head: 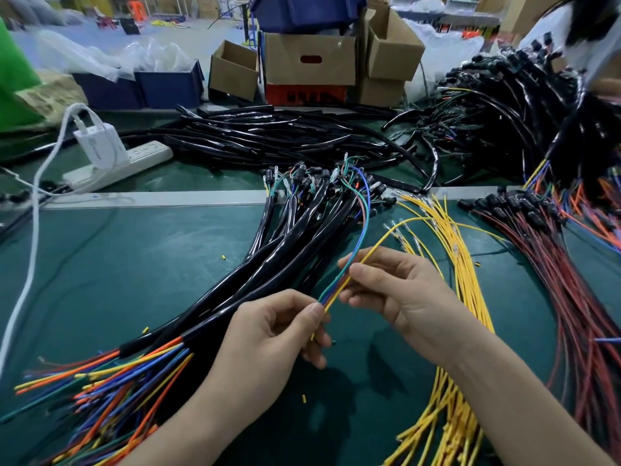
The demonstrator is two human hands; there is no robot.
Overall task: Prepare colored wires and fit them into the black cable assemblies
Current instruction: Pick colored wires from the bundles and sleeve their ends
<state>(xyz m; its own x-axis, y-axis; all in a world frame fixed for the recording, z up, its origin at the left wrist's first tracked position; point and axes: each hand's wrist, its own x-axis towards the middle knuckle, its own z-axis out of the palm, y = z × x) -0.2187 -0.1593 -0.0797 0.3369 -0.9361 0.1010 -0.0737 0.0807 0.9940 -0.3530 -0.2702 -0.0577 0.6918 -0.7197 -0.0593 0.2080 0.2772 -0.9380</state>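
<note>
Head view:
- The left hand [279, 331] pinches the near ends of the green and blue wires [362, 237] plus one yellow wire [379, 242] between thumb and forefinger. The other fingers are curled under, palm turned inward.
- The right hand [396, 294], at 2 o'clock from the left, lightly pinches the same strands higher up, wrist low over the mat [134, 264]. It is probably squaring the tips into one bundle for threading.
- The black cable assemblies [285, 257] fan out at 11 o'clock.
- The yellow wire pile [465, 280] sits at 3 o'clock within easy reach of the right hand, with the red wires [571, 280] beyond it.
</note>
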